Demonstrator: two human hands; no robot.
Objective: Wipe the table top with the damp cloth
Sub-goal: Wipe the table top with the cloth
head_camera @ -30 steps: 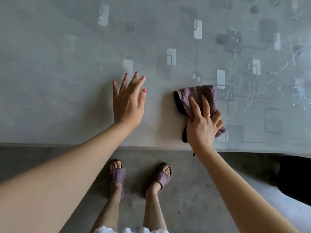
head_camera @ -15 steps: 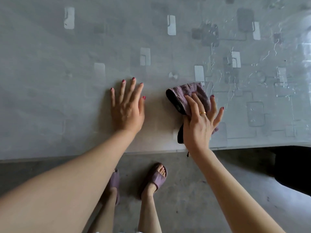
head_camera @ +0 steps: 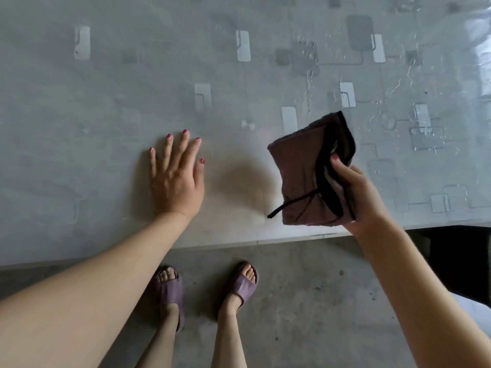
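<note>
A folded mauve cloth [head_camera: 300,176] with black trim and a dangling black loop is lifted off the table, held upright near the front edge. My right hand [head_camera: 356,192] grips it from the right, thumb on its face. My left hand [head_camera: 176,179] lies flat on the grey table top [head_camera: 106,128], fingers spread, left of the cloth. The table covering carries a pattern of pale rectangles. Water streaks and droplets [head_camera: 393,96] show on its right part.
The table's front edge [head_camera: 239,244] runs across the view below my hands. My feet in purple slides [head_camera: 170,290] stand on the concrete floor under it. A dark object [head_camera: 462,261] sits at the right beneath the table.
My right hand has raised the cloth off the table and turned it upright; before, it pressed the cloth flat on the surface. My left hand has stayed flat in place.
</note>
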